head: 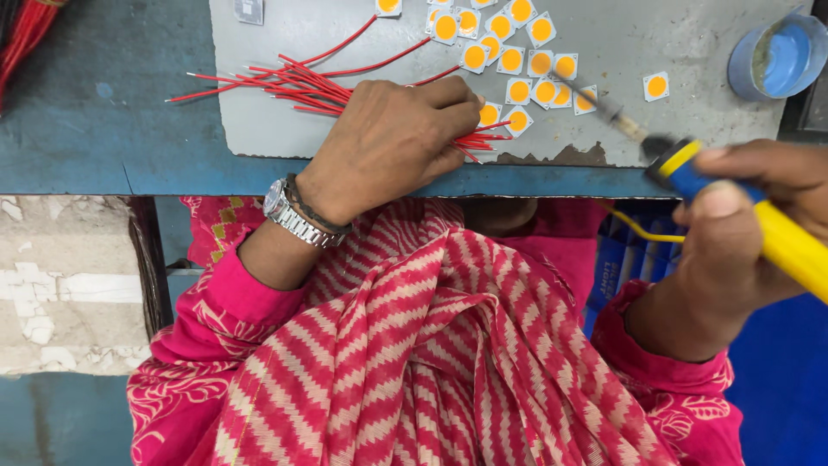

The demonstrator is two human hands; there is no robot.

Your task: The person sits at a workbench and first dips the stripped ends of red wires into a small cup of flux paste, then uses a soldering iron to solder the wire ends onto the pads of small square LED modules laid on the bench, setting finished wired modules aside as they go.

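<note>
My left hand (pixel 392 142) lies palm down on a bundle of thin red wires (pixel 285 85) spread over a grey mat (pixel 285 129), fingers curled around their right ends. A metal watch sits on that wrist. My right hand (pixel 742 233) grips a soldering iron (pixel 690 164) with a blue and yellow handle; its metal tip points up-left over several small white square chips with yellow round centres (pixel 517 60). One such chip (pixel 656 85) lies apart on the right.
A small blue round cup (pixel 776 56) stands at the mat's far right corner. The blue bench edge (pixel 129 164) runs across below the mat. More red wires (pixel 26 30) hang at the top left. Pink striped cloth covers my lap.
</note>
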